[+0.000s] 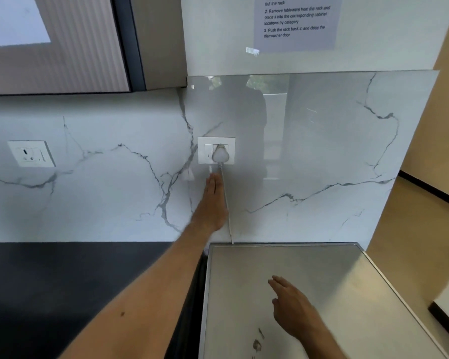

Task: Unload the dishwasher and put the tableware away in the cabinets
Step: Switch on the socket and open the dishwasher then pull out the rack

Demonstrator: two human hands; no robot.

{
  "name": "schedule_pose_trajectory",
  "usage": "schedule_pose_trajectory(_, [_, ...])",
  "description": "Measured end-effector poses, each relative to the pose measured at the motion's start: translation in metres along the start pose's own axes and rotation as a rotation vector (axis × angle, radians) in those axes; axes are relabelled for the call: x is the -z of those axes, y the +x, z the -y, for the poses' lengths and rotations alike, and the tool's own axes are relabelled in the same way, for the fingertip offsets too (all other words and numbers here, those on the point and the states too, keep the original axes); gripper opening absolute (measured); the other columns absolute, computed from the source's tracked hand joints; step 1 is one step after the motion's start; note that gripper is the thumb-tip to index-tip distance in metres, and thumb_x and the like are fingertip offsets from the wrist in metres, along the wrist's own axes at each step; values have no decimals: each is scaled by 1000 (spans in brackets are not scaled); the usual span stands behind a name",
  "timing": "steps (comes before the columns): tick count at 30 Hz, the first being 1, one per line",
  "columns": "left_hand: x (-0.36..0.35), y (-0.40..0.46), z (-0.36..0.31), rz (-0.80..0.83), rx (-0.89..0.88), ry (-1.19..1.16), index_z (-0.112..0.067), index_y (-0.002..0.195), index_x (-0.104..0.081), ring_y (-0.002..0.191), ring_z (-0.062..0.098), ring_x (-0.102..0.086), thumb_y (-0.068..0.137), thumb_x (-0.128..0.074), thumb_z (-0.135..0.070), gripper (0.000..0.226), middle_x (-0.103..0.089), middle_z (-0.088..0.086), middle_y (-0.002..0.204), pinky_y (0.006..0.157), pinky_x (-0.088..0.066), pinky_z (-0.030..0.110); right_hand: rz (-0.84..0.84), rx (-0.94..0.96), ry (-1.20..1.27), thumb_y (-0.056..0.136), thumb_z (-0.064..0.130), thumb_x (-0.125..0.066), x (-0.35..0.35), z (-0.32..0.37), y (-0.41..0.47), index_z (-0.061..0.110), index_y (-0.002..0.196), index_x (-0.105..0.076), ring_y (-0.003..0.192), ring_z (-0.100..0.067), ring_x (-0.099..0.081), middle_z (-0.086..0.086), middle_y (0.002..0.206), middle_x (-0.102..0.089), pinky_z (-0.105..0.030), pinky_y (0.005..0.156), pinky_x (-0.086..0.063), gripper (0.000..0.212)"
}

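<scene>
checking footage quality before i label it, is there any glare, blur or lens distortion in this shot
Head view: the glossy marble backsplash mirrors a dark standing figure and bright window light above the socket plate; the wide-angle lens bends the counter and wall edges; the taped instruction sheet is soft yet mostly legible; the left hand and right hand are slightly motion-blurred; the steel appliance top shows a dull sheen.
</scene>
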State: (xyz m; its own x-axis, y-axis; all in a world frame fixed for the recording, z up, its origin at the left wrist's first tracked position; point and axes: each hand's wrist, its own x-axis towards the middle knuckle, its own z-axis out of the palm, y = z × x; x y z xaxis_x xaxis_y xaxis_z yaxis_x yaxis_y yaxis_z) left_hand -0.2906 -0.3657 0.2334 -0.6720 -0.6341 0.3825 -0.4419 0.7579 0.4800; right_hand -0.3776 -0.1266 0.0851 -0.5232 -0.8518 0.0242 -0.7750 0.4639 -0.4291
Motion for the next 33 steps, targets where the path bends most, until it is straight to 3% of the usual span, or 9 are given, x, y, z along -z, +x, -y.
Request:
schedule_pose_trajectory(4, [-23, -75, -23, 66, 89, -121, -12, 154, 16, 149, 13, 14, 90, -32, 11, 83, 22, 1, 161, 117, 8, 24, 14, 32, -8, 97, 11, -42, 9, -5, -33, 19, 153, -32, 148, -10, -22, 3, 161, -25, -22, 117, -17, 57])
schedule_pose_trajectory(13, [-63, -195, -87, 152, 186, -265, -23, 155, 12, 150, 10, 6, 97, -27, 1, 74, 12, -6, 163, 124, -1, 34, -50, 109, -36, 95, 12, -46, 37, -35, -101, 20, 150, -40, 144, -10, -30, 4, 158, -33, -21, 115, -22, 55])
schedule_pose_trajectory(20, [-86, -288, -132, 158, 365, -391, -17, 157, -5, 150, 15, -10, 99, -31, -5, 65, -7, 0, 165, 122, -10, 29, -27, 138, -33, 93, 12, -50, 32, -64, -167, 18, 145, -47, 142, -16, -35, -1, 153, -42, -23, 115, -23, 52])
schedule_pose_trajectory(24, [-102, -352, -154, 97, 552, -673, -17, 153, -29, 142, 14, -35, 100, -34, -1, 56, -36, 0, 156, 118, -27, 31, 8, 127, -13, 93, 11, -50, 18, -76, -212, 18, 141, -52, 135, -20, -42, 0, 145, -50, -31, 111, -37, 49])
schedule_pose_trajectory(28, [-122, -413, -170, -65, 779, -1067, -13, 134, -54, 118, 18, -61, 97, -36, 8, 46, -64, 6, 127, 104, -48, 35, 15, 112, 19, 92, 9, -51, -5, -88, -259, 18, 134, -60, 124, -24, -50, -3, 131, -59, -33, 102, -43, 43])
schedule_pose_trajectory(33, [-149, -474, -179, -243, 1075, -1489, -11, 119, -60, 103, 29, -68, 95, -36, 10, 40, -69, 15, 110, 97, -52, 40, 49, 109, 40, 86, 3, -55, -33, -95, -301, 12, 126, -65, 116, -29, -54, -9, 122, -62, -34, 99, -44, 42])
